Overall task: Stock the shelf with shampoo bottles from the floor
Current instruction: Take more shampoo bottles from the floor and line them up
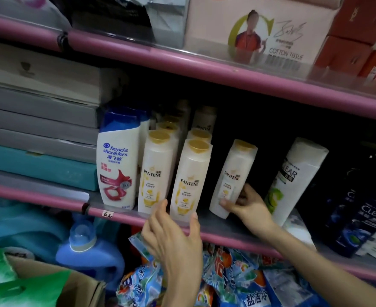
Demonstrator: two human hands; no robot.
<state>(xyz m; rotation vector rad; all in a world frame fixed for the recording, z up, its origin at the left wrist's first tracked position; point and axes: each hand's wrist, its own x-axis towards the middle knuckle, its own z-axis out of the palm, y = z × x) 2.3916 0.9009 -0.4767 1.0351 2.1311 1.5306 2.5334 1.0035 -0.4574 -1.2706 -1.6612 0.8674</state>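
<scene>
Cream Pantene shampoo bottles with gold caps stand in rows on the pink-edged middle shelf [120,214]. My left hand [173,242] reaches up from below, thumb and fingers clasping the base of the front Pantene bottle [190,178], which stands upright at the shelf edge. Another Pantene bottle [154,169] stands just left of it. My right hand [246,204] grips the lower part of a third Pantene bottle [233,173], which leans to the right in the gap further right on the shelf.
A Head & Shoulders bottle [118,165] stands left of the Pantene rows, beside stacked flat boxes [40,134]. A white Clear bottle [293,178] leans at the right, with dark Clear bottles [359,213] beyond. Detergent bags [233,280], a blue jug [87,247] and a cardboard box [49,282] lie below.
</scene>
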